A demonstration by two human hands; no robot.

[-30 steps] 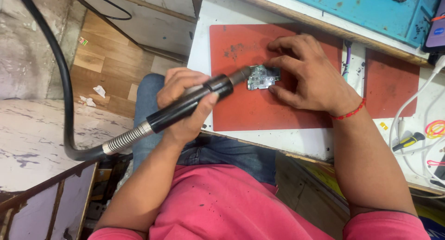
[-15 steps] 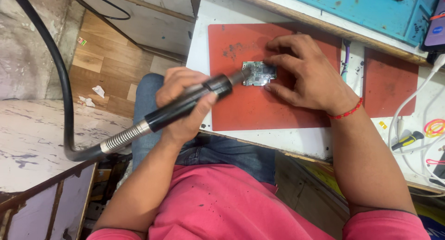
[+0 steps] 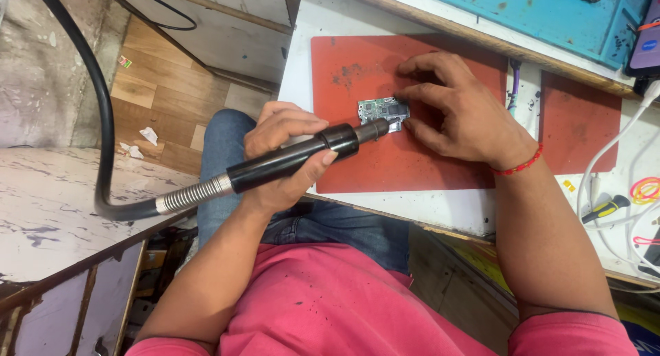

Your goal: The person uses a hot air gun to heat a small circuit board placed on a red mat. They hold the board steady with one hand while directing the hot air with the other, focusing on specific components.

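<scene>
My left hand [image 3: 285, 157] grips a black hot-air handpiece [image 3: 302, 157] with a metal spring collar and a thick black hose [image 3: 103, 122]. Its nozzle tip points at a small silver circuit board [image 3: 382, 110] lying on a red mat [image 3: 357, 60]. My right hand [image 3: 460, 112] rests on the mat, fingertips pressed on the right edge of the board and pinning it flat. A red thread bracelet circles that wrist.
The white workbench [image 3: 385, 208] also carries a second red mat [image 3: 577, 129], a blue mat [image 3: 543, 12] at the back, white cables [image 3: 605, 157] and a yellow-handled screwdriver [image 3: 605, 208] at the right. To the left is wooden floor and a worn white surface [image 3: 48, 212].
The board and my right hand's fingers have shifted slightly on the mat. The handpiece nozzle stays over the board's left edge.
</scene>
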